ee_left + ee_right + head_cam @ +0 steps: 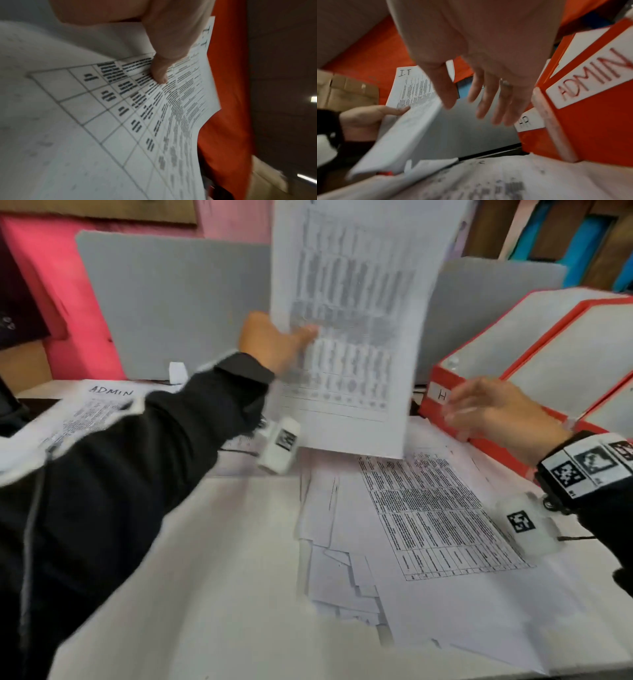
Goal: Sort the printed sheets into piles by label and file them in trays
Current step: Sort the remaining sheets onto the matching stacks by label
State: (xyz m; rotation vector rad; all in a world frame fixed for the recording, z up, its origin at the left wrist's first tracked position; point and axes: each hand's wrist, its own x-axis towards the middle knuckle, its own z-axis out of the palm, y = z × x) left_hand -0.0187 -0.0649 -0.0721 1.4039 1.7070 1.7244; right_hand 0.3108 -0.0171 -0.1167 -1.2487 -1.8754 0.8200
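- Pinching a white printed sheet marked "I.T" (346, 337), your left hand (270, 344) holds it upright, left of the red tray labelled "HR" (442, 392).
- Your right hand (493, 412) hovers with fingers spread, holding nothing, touching no paper, just before that tray.

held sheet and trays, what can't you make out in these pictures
- Held sheet, head view: top cut off by the frame edge, table text smeared by motion blur.
- HR tray label, head view: second letter covered by the right hand.
- Left hand, head view: fingers hidden behind the sheet.

trays (479, 378) right, sheets (445, 508) on table (222, 577)
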